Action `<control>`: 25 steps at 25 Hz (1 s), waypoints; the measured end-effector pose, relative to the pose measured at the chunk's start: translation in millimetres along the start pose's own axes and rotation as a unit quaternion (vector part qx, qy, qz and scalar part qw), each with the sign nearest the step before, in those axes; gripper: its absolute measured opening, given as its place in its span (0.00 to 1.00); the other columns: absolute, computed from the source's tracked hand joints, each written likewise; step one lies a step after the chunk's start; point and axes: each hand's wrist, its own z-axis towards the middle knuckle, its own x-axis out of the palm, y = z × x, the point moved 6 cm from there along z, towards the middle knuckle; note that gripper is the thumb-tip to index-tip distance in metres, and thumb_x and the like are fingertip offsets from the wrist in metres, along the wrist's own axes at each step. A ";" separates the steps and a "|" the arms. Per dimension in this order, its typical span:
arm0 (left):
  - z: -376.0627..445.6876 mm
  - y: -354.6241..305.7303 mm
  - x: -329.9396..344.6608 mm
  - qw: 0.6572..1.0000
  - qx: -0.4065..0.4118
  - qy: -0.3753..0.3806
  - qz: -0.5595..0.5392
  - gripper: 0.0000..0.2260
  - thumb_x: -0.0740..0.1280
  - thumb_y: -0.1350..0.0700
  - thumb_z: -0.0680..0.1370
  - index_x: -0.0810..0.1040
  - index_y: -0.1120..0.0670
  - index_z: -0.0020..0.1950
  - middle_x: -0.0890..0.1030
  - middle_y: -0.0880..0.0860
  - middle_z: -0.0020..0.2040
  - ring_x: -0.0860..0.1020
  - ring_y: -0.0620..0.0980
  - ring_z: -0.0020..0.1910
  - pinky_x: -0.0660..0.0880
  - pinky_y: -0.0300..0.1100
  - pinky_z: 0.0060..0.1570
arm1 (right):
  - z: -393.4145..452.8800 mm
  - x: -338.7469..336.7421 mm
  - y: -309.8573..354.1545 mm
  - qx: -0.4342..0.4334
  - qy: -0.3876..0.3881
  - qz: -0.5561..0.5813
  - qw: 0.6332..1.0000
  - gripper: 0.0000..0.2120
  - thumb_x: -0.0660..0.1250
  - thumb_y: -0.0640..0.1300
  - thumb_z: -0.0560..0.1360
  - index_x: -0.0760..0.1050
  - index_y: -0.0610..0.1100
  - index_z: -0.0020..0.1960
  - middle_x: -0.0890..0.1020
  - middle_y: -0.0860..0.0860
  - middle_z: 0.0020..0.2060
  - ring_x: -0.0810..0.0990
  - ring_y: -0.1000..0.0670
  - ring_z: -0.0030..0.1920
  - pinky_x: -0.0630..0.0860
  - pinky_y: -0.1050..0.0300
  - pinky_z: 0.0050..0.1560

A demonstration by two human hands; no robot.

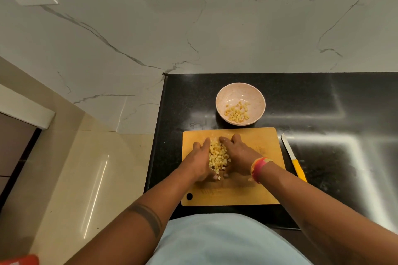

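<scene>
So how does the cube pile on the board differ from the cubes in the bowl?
The board pile is bigger and heaped; the bowl cubes are fewer and spread thin. The left hand and right hand press against the board pile; nothing touches the bowl cubes. Both are small pale yellow dice.

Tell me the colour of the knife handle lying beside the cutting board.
Yellow. The knife handle shows best in the head view.

Left hand (200,157) and right hand (238,155) lie palms facing each other; fingers fairly straight, pointing forward
</scene>
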 end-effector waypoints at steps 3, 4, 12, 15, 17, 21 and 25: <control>4.2 -3.2 -1.4 1.000 0.005 -0.008 -0.001 0.51 0.81 0.51 0.69 0.50 0.45 0.81 0.61 0.52 0.74 0.71 0.56 0.69 0.74 0.51 0.66 | 12.9 -3.6 15.2 -0.041 0.002 -0.008 0.999 0.46 0.81 0.46 0.68 0.58 0.45 0.78 0.65 0.42 0.67 0.79 0.40 0.58 0.78 0.47 0.62; 3.1 -3.6 -0.4 1.000 0.012 -0.013 -0.011 0.49 0.81 0.52 0.69 0.52 0.46 0.80 0.62 0.51 0.73 0.71 0.55 0.68 0.74 0.50 0.65 | 15.4 -3.4 17.9 -0.046 0.004 0.000 0.999 0.43 0.81 0.45 0.69 0.61 0.44 0.76 0.66 0.42 0.66 0.79 0.40 0.56 0.79 0.47 0.60; -0.7 -16.0 -4.2 0.997 0.002 -0.067 -0.049 0.29 0.76 0.54 0.75 0.66 0.50 0.71 0.69 0.51 0.66 0.74 0.52 0.60 0.73 0.45 0.56 | 15.9 -2.4 18.3 -0.017 -0.043 0.070 0.996 0.17 0.73 0.43 0.76 0.73 0.43 0.63 0.78 0.44 0.56 0.78 0.44 0.54 0.76 0.53 0.54; -2.7 -22.3 -10.5 0.995 0.015 -0.085 -0.050 0.21 0.73 0.56 0.77 0.70 0.50 0.67 0.74 0.52 0.62 0.74 0.51 0.58 0.73 0.43 0.54 | 7.2 -6.4 11.4 0.015 -0.049 0.138 0.989 0.13 0.71 0.44 0.77 0.75 0.44 0.60 0.82 0.45 0.53 0.81 0.45 0.51 0.78 0.51 0.50; -3.7 -25.7 -14.9 0.993 0.032 -0.100 -0.046 0.19 0.72 0.58 0.78 0.71 0.50 0.66 0.75 0.52 0.61 0.74 0.51 0.59 0.73 0.43 0.55 | 0.9 -9.4 5.9 0.027 -0.053 0.186 0.981 0.13 0.72 0.45 0.77 0.75 0.45 0.60 0.83 0.46 0.53 0.81 0.46 0.50 0.78 0.53 0.48; -4.5 -31.8 -16.7 0.993 0.043 -0.098 -0.042 0.21 0.72 0.60 0.77 0.71 0.49 0.67 0.76 0.52 0.62 0.74 0.51 0.61 0.73 0.43 0.58 | -8.1 -14.3 1.3 0.039 -0.052 0.227 0.972 0.16 0.75 0.44 0.75 0.75 0.48 0.61 0.83 0.49 0.54 0.80 0.50 0.50 0.78 0.56 0.50; -5.1 -42.3 -22.8 0.993 0.051 -0.099 -0.042 0.21 0.71 0.61 0.78 0.71 0.49 0.68 0.75 0.52 0.63 0.74 0.51 0.62 0.73 0.43 0.58 | -14.8 -27.4 -2.6 0.046 -0.055 0.227 0.971 0.16 0.75 0.44 0.75 0.76 0.48 0.61 0.83 0.49 0.54 0.80 0.49 0.51 0.78 0.54 0.52</control>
